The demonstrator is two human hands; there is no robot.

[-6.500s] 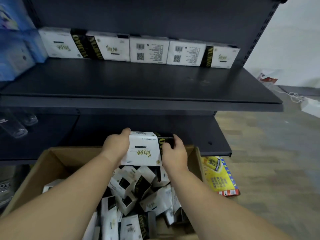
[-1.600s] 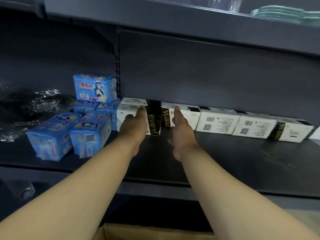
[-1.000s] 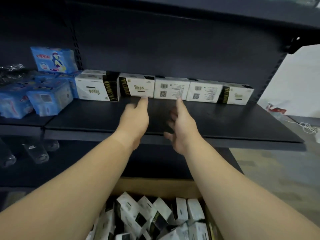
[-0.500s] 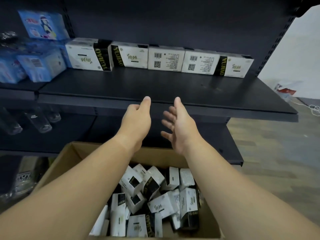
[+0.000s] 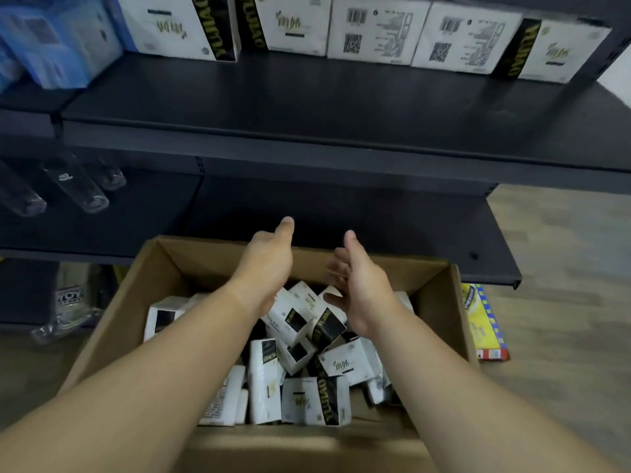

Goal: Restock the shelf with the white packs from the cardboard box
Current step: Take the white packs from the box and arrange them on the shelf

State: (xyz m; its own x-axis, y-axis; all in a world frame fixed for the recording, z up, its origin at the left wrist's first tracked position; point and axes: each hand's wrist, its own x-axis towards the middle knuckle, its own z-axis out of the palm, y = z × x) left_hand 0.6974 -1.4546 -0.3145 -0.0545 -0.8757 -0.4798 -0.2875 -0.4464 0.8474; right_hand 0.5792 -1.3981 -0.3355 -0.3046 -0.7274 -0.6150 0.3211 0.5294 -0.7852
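Cardboard box [image 5: 440, 302] walls enclose jumbled white packs [image 5: 314, 399]; more packs are lined along the dark shelf's [image 5: 307, 97] back edge. Above the box, left hand [image 5: 266, 264] and right hand [image 5: 358, 281] are held apart, fingers relaxed, empty. Wood-look floor [image 5: 563, 250] is seen rightward.

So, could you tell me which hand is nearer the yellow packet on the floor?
Right. The right hand hovers over the box's middle, towards the yellow packet; the left hand is farther left.

Packs [image 5: 358, 27] in a row along the back of the upper shelf [image 5: 307, 107]. Box [image 5: 112, 322] on the floor in front of the lower shelf [image 5: 375, 216] — loose packs [image 5: 312, 399] heaped inside. Both hands — left [image 5: 266, 264], right [image 5: 358, 285] — above the box's far end, side by side, apart.
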